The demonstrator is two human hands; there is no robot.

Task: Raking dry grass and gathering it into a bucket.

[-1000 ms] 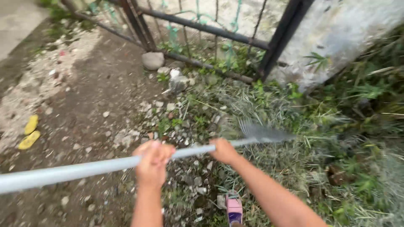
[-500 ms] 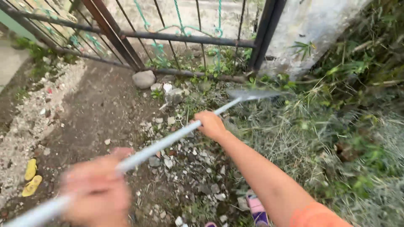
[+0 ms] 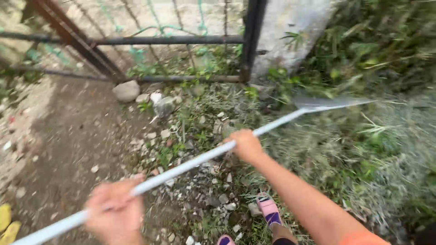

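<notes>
both hands wrapped round long pale handle (image 3: 181,167): left hand (image 3: 113,213) near butt end, blurred; right hand (image 3: 245,145) further up shaft, spacing for leverage. flat blade (image 3: 327,102) out over grass (image 3: 327,145) by concrete post (image 3: 286,31), angled low to skim stems. pink sandal (image 3: 268,209) on stony ground.

The long pole (image 3: 181,169) looks like smooth, pale metal with a dull sheen, and the blurred blade (image 3: 327,102) at its far right end is matt grey metal. The far gate (image 3: 136,59) is dark, rusty, rough-looking iron beside a coarse concrete wall (image 3: 290,31); the ground (image 3: 81,136) is matt, gritty dirt with rough stones.
</notes>
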